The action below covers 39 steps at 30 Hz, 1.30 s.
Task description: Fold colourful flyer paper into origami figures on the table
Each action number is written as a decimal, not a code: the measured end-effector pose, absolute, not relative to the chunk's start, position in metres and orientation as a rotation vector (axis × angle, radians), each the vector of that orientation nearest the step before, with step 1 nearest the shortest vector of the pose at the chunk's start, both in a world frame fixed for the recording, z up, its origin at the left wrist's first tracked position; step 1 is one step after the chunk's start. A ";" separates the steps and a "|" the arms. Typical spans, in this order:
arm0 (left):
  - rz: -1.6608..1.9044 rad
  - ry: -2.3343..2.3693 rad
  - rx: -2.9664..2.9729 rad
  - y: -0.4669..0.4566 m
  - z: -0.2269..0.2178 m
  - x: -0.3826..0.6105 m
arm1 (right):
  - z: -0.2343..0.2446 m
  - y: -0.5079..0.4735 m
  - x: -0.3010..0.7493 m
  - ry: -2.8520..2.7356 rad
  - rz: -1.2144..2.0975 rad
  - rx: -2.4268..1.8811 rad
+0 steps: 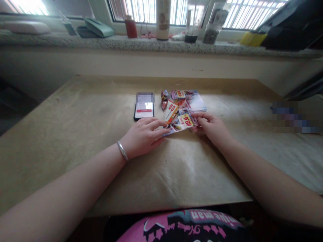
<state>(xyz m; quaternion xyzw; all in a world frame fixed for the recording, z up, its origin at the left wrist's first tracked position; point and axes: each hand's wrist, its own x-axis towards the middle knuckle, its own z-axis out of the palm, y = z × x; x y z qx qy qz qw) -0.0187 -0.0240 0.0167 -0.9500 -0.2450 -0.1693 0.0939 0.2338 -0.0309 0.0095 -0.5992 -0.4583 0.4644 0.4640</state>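
A folded piece of colourful printed flyer paper (179, 120) lies on the brown table (101, 134) in front of me. My left hand (143, 136) presses its left edge with the fingers pinched on the paper. My right hand (210, 125) grips its right edge, fingers curled over it. Behind it lies a stack of similar flyers (194, 101), and a small folded paper shape (164, 99) stands beside the stack. A silver bracelet (122, 150) circles my left wrist.
A phone (144, 110) lies screen up just left of the flyers. The stone window sill (151, 43) behind the table holds a red cup (131, 27), bottles, jars and a green pouch (99, 27). A dark bag (292, 27) sits at the far right.
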 end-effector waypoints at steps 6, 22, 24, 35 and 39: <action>-0.456 -0.814 -2.886 -0.020 0.013 -0.018 | 0.000 -0.033 0.242 -1.713 0.792 -1.530; -0.361 -0.977 -2.966 -0.017 0.008 -0.018 | 0.004 -0.037 0.246 -2.381 0.024 -1.229; -0.365 -0.955 -2.983 -0.017 0.008 -0.018 | 0.009 -0.039 0.245 -2.423 -0.032 -1.193; -0.356 -0.776 -3.049 -0.017 0.008 -0.018 | 0.015 -0.041 0.244 -2.441 0.436 -1.053; -0.364 -0.763 -3.085 -0.018 0.006 -0.017 | 0.015 -0.040 0.250 -2.271 0.628 -1.195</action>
